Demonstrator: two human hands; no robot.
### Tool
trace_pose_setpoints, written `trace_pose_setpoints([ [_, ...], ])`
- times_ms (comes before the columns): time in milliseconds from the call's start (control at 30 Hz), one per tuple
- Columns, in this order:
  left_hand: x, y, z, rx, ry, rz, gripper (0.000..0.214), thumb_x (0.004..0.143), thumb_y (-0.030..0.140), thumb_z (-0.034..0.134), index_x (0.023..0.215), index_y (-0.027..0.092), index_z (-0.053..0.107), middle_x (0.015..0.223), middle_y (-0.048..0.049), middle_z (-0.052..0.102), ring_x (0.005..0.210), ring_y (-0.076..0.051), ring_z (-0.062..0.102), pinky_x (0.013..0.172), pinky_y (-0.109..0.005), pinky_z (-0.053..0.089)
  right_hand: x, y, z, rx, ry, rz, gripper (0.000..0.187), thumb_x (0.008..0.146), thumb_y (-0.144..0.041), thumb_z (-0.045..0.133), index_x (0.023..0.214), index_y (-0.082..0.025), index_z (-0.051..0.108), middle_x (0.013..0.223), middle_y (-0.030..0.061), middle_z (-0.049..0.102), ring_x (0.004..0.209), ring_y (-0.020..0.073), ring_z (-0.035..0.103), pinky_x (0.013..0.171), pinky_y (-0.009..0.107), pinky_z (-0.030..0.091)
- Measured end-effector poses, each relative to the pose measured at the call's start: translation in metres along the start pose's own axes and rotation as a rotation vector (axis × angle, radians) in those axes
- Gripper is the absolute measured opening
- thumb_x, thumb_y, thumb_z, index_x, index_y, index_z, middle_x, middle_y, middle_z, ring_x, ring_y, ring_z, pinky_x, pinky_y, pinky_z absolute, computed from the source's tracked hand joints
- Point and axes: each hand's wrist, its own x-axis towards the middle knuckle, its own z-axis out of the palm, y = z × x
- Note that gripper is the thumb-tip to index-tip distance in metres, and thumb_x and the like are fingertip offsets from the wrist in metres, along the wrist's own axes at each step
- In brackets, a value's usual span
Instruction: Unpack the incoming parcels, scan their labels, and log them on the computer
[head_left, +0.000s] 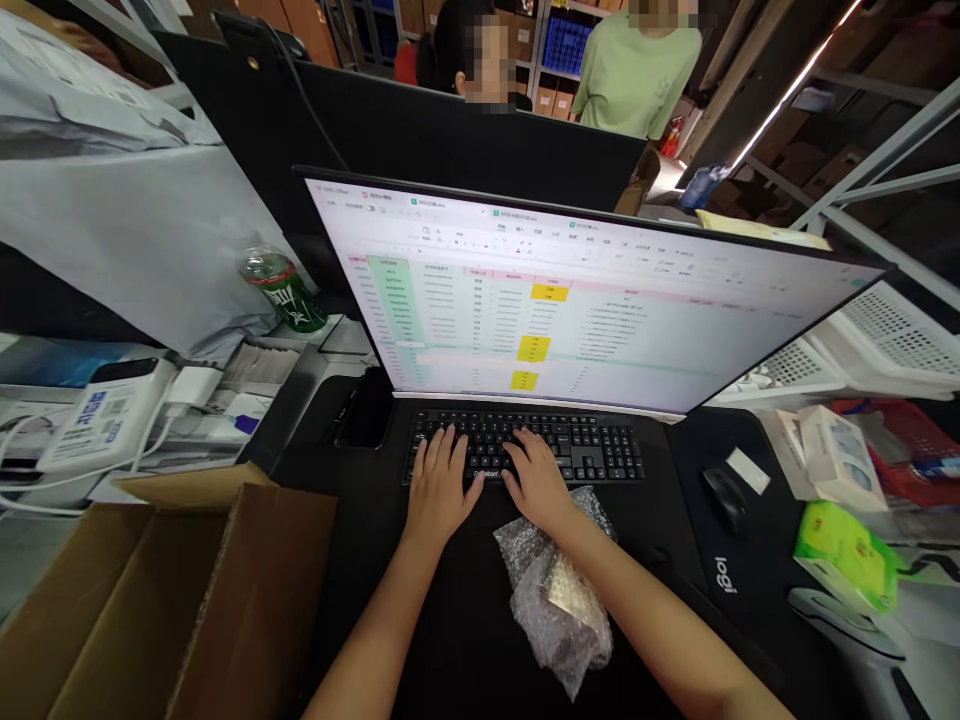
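Black keyboard (pixel 592 450) lies at the foot of the screen, in the middle of the dark desk mat (pixel 450 620), and both hands are on it. The left hand (pixel 439 485) rests flat on the left half of the keys, fingers spread and apart, gripping nothing. The right hand (pixel 538 482) lies just beside it over the middle keys, fingers likewise open and loose on the keycaps, holding nothing. Under the right forearm, touching it, sits a crumpled bubble wrap packet (pixel 559 610) with something flat and gold-brown inside.

Behind the keyboard a wide monitor (pixel 600 310) shows a spreadsheet with green and yellow cells. A dark phone (pixel 365 410) lies just left of the keyboard; a black mouse (pixel 726 498) lies well to its right on the same mat. Further right are small white cartons (pixel 832 455) and a bright green box (pixel 844 555). An open cardboard box (pixel 150 590) stands at the lower left, with a green bottle (pixel 283 288) beyond it. Two other people are behind the black partition (pixel 420 130).
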Motion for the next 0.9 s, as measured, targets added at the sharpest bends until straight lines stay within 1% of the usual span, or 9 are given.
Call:
trace_pose_setpoints([
  [100, 0.010, -0.001, -0.001, -0.002, -0.004, -0.016, 0.059, 0.097, 0.044, 0.052, 0.145, 0.009, 0.053, 0.150, -0.0208, 0.057, 0.144, -0.037, 0.047, 0.125, -0.058, 0.029, 0.000, 0.001, 0.001, 0.003, 0.002, -0.003, 0.041, 0.099, -0.023, 0.051, 0.138, -0.013, 0.058, 0.149, 0.0197, 0.053, 0.147, 0.0333, 0.042, 0.122, 0.059, 0.039],
  [200, 0.014, -0.002, -0.002, -0.018, -0.012, -0.022, 0.063, 0.097, 0.045, 0.053, 0.148, 0.009, 0.049, 0.145, -0.0197, 0.061, 0.142, -0.037, 0.049, 0.125, -0.059, 0.028, -0.001, 0.002, 0.001, 0.010, 0.003, 0.005, 0.041, 0.098, -0.022, 0.053, 0.137, -0.013, 0.059, 0.149, 0.0196, 0.053, 0.147, 0.0332, 0.043, 0.122, 0.059, 0.039],
  [300, 0.006, 0.001, -0.002, -0.003, -0.014, -0.010, 0.062, 0.097, 0.044, 0.053, 0.149, 0.009, 0.048, 0.153, -0.0210, 0.054, 0.146, -0.038, 0.045, 0.125, -0.059, 0.030, -0.001, 0.002, 0.000, 0.017, 0.008, 0.017, 0.041, 0.097, -0.022, 0.054, 0.137, -0.013, 0.059, 0.149, 0.0196, 0.054, 0.147, 0.0332, 0.043, 0.122, 0.059, 0.039],
  [400, -0.009, 0.004, 0.000, 0.032, 0.002, 0.000, 0.055, 0.099, 0.040, 0.053, 0.146, 0.010, 0.052, 0.158, -0.0217, 0.049, 0.146, -0.037, 0.045, 0.123, -0.059, 0.033, -0.001, 0.001, -0.001, 0.015, 0.004, 0.013, 0.041, 0.097, -0.021, 0.054, 0.137, -0.012, 0.060, 0.149, 0.0197, 0.054, 0.147, 0.0339, 0.043, 0.122, 0.059, 0.039],
  [567, -0.027, 0.003, 0.002, 0.025, 0.056, -0.017, 0.041, 0.099, 0.030, 0.052, 0.135, 0.012, 0.060, 0.147, -0.0207, 0.058, 0.138, -0.034, 0.054, 0.120, -0.056, 0.038, 0.000, 0.000, -0.003, 0.017, 0.001, -0.009, 0.038, 0.096, -0.019, 0.055, 0.133, -0.017, 0.064, 0.145, 0.0154, 0.059, 0.144, 0.0327, 0.047, 0.121, 0.060, 0.039],
  [667, -0.029, 0.002, 0.003, -0.006, 0.074, -0.058, 0.039, 0.098, 0.028, 0.052, 0.132, 0.013, 0.061, 0.145, -0.0196, 0.060, 0.136, -0.034, 0.055, 0.119, -0.056, 0.039, 0.000, 0.001, -0.004, 0.035, 0.015, -0.023, 0.031, 0.097, -0.017, 0.054, 0.125, -0.018, 0.069, 0.138, 0.0137, 0.064, 0.138, 0.0306, 0.053, 0.120, 0.058, 0.041],
  [767, -0.029, 0.001, 0.004, -0.021, 0.095, -0.092, 0.038, 0.097, 0.028, 0.052, 0.131, 0.013, 0.061, 0.143, -0.0195, 0.061, 0.135, -0.034, 0.055, 0.118, -0.056, 0.040, -0.001, 0.003, -0.006, 0.058, 0.072, 0.012, 0.027, 0.098, -0.017, 0.054, 0.117, -0.018, 0.072, 0.130, 0.0133, 0.068, 0.129, 0.0292, 0.059, 0.115, 0.054, 0.047],
  [833, -0.029, 0.001, 0.005, -0.033, 0.112, -0.110, 0.036, 0.097, 0.027, 0.053, 0.130, 0.014, 0.061, 0.141, -0.0191, 0.061, 0.134, -0.034, 0.055, 0.117, -0.056, 0.042, -0.002, 0.005, -0.006, 0.071, 0.113, 0.032, 0.026, 0.097, -0.016, 0.054, 0.113, -0.018, 0.073, 0.127, 0.0137, 0.069, 0.126, 0.0291, 0.060, 0.111, 0.053, 0.050],
  [900, -0.030, 0.001, 0.005, -0.038, 0.141, -0.122, 0.035, 0.096, 0.026, 0.054, 0.129, 0.015, 0.060, 0.141, -0.0191, 0.061, 0.134, -0.035, 0.055, 0.115, -0.055, 0.043, -0.003, 0.007, -0.006, 0.081, 0.126, 0.009, 0.025, 0.096, -0.015, 0.054, 0.110, -0.018, 0.074, 0.125, 0.0141, 0.069, 0.125, 0.0293, 0.060, 0.109, 0.052, 0.052],
])
